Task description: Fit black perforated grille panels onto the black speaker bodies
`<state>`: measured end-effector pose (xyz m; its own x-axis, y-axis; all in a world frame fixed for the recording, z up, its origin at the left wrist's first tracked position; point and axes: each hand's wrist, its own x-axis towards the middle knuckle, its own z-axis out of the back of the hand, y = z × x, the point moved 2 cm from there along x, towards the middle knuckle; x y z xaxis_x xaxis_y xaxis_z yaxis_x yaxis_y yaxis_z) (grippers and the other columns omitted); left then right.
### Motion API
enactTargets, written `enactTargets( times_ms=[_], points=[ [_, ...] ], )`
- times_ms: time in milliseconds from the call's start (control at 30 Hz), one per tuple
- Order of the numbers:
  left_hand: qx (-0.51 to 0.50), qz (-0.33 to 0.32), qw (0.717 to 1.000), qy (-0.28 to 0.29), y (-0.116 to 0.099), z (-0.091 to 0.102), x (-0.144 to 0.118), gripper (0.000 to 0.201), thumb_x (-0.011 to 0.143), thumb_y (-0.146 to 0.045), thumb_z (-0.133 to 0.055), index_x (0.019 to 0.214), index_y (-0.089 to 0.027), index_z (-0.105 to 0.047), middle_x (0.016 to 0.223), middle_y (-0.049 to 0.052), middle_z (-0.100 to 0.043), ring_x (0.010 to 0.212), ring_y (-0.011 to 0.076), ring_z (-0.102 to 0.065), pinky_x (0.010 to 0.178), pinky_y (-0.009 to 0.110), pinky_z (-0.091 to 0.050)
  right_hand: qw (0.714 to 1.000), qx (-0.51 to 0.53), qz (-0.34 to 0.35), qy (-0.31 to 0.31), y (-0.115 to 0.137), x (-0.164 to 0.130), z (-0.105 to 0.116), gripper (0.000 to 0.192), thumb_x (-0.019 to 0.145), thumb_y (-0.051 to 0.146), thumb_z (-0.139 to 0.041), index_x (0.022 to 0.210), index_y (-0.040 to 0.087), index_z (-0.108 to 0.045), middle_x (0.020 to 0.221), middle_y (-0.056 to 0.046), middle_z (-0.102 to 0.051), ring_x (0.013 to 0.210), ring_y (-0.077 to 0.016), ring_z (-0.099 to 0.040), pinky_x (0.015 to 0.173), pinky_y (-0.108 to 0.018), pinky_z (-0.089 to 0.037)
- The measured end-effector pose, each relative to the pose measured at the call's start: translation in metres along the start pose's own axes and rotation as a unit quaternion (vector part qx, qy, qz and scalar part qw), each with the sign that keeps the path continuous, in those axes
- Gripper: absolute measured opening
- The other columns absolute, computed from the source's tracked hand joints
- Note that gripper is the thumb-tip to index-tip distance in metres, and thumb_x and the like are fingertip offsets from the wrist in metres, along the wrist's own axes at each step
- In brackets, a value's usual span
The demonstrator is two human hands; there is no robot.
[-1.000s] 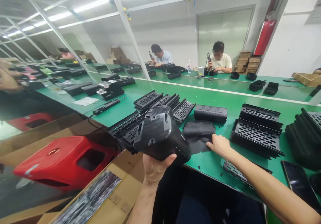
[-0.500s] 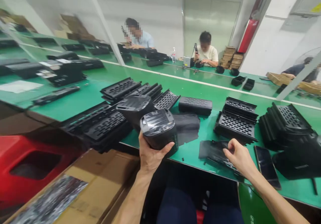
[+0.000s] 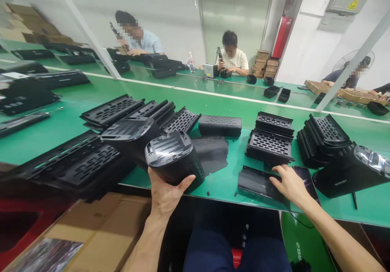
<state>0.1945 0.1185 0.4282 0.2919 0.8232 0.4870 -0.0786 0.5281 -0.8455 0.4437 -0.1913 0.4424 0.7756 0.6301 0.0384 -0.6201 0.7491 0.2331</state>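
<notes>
My left hand (image 3: 167, 192) is wrapped round the lower end of a black housing (image 3: 173, 158). This housing has a glossy end face with screws at its corners, and it tilts up from the bench edge. A second black housing (image 3: 132, 136) with a similar end lies beside it on the left. My right hand (image 3: 288, 184) is over the right end of a flat black sheet (image 3: 257, 182), thumb and fingers apart. Whether the fingertips touch the sheet is hard to tell. Just behind that hand lies a dark phone (image 3: 306, 182), partly hidden by it.
Stacks of slotted black panels (image 3: 271, 144) stand on the green bench (image 3: 213, 97), with more panels (image 3: 91, 164) at left. Another housing (image 3: 341, 180) lies at right. An open cardboard box (image 3: 106, 219) sits below the left edge. Several co-workers sit across the bench.
The camera view has shifted right. My right hand's curled fingers have opened out over the black sheet, which lies flatter in view. My left hand still holds the housing.
</notes>
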Motion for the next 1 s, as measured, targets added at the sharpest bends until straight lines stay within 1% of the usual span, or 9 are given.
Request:
enactTargets(
  times_ms=[133, 267, 433, 533, 633, 700, 800, 900, 1000],
  points=[
    [-0.053, -0.031, 0.998, -0.018, 0.006, 0.005, -0.008, 0.120, 0.061, -0.061, -0.092, 0.154, -0.018, -0.027, 0.155, 0.025, -0.041, 0.148, 0.0404, -0.040, 0.122, 0.057, -0.036, 0.999, 0.024, 0.025, 0.006, -0.006, 0.011, -0.011, 0.015, 0.093, 0.025, -0.061, 0.095, 0.021, -0.075, 0.104, -0.012, -0.070, 0.103, -0.0319, -0.058, 0.082, -0.038, -0.043],
    [-0.073, -0.031, 0.997, -0.022, 0.011, 0.009, -0.019, 0.099, 0.064, -0.055, -0.092, 0.142, -0.021, -0.043, 0.144, 0.020, -0.052, 0.139, 0.0384, -0.051, 0.118, 0.056, -0.043, 0.995, 0.084, 0.051, 0.010, -0.009, 0.008, -0.010, 0.014, 0.093, 0.027, -0.056, 0.090, 0.021, -0.068, 0.096, -0.009, -0.071, 0.095, -0.0294, -0.059, 0.084, -0.038, -0.042],
    [-0.076, -0.073, 0.982, -0.154, -0.018, 0.015, -0.060, 0.054, 0.074, -0.036, -0.088, 0.118, -0.019, -0.061, 0.113, 0.011, -0.066, 0.110, 0.0311, -0.066, 0.103, 0.052, -0.054, 0.981, 0.185, 0.061, 0.023, -0.001, -0.013, 0.007, 0.020, 0.099, 0.035, -0.042, 0.090, 0.024, -0.055, 0.080, -0.001, -0.062, 0.072, -0.0205, -0.057, 0.068, -0.031, -0.043],
    [-0.154, 0.116, 0.981, 0.009, -0.044, 0.001, -0.087, 0.038, 0.083, -0.042, -0.080, 0.111, -0.020, -0.067, 0.107, 0.011, -0.070, 0.099, 0.0286, -0.069, 0.090, 0.045, -0.059, 0.961, 0.260, 0.069, 0.058, 0.008, -0.035, 0.018, 0.024, 0.100, 0.042, -0.044, 0.088, 0.024, -0.056, 0.079, 0.000, -0.058, 0.072, -0.0192, -0.055, 0.066, -0.029, -0.043],
    [-0.323, 0.367, 0.831, 0.266, -0.064, -0.023, -0.112, 0.054, 0.084, -0.055, -0.076, 0.125, -0.022, -0.064, 0.120, 0.014, -0.071, 0.092, 0.0275, -0.072, 0.074, 0.039, -0.061, 0.920, 0.364, 0.064, 0.127, 0.017, -0.056, 0.018, 0.025, 0.099, 0.044, -0.053, 0.086, 0.023, -0.059, 0.081, 0.000, -0.059, 0.076, -0.0191, -0.055, 0.068, -0.029, -0.044],
    [-0.375, 0.447, 0.735, 0.346, -0.071, -0.032, -0.125, 0.057, 0.079, -0.054, -0.081, 0.124, -0.021, -0.066, 0.114, 0.013, -0.073, 0.087, 0.0252, -0.072, 0.072, 0.035, -0.059, 0.900, 0.402, 0.044, 0.162, 0.020, -0.069, 0.011, 0.023, 0.097, 0.042, -0.058, 0.085, 0.022, -0.062, 0.080, 0.000, -0.060, 0.075, -0.0191, -0.056, 0.069, -0.030, -0.045],
    [-0.360, 0.480, 0.719, 0.352, -0.070, -0.036, -0.139, 0.046, 0.076, -0.041, -0.088, 0.112, -0.020, -0.071, 0.101, 0.008, -0.076, 0.083, 0.0206, -0.072, 0.075, 0.029, -0.055, 0.874, 0.460, -0.022, 0.157, 0.018, -0.088, -0.007, 0.020, 0.089, 0.042, -0.068, 0.093, 0.022, -0.067, 0.091, -0.003, -0.067, 0.085, -0.0223, -0.061, 0.076, -0.033, -0.049],
    [-0.334, 0.496, 0.729, 0.333, -0.066, -0.036, -0.149, 0.041, 0.075, -0.041, -0.088, 0.106, -0.020, -0.072, 0.098, 0.006, -0.077, 0.082, 0.0200, -0.071, 0.072, 0.027, -0.054, 0.827, 0.529, -0.144, 0.120, 0.014, -0.106, -0.030, 0.049, 0.077, 0.053, -0.078, 0.114, 0.022, -0.066, 0.106, -0.008, -0.070, 0.091, -0.0259, -0.064, 0.073, -0.035, -0.052],
    [-0.319, 0.505, 0.733, 0.327, -0.065, -0.036, -0.155, 0.044, 0.072, -0.043, -0.090, 0.105, -0.020, -0.071, 0.098, 0.007, -0.077, 0.089, 0.0231, -0.073, 0.070, 0.027, -0.054, 0.784, 0.562, -0.225, 0.138, 0.013, -0.123, -0.050, 0.058, 0.073, 0.064, -0.079, 0.110, 0.021, -0.067, 0.091, -0.006, -0.068, 0.081, -0.0240, -0.062, 0.069, -0.034, -0.050]
  ],
)
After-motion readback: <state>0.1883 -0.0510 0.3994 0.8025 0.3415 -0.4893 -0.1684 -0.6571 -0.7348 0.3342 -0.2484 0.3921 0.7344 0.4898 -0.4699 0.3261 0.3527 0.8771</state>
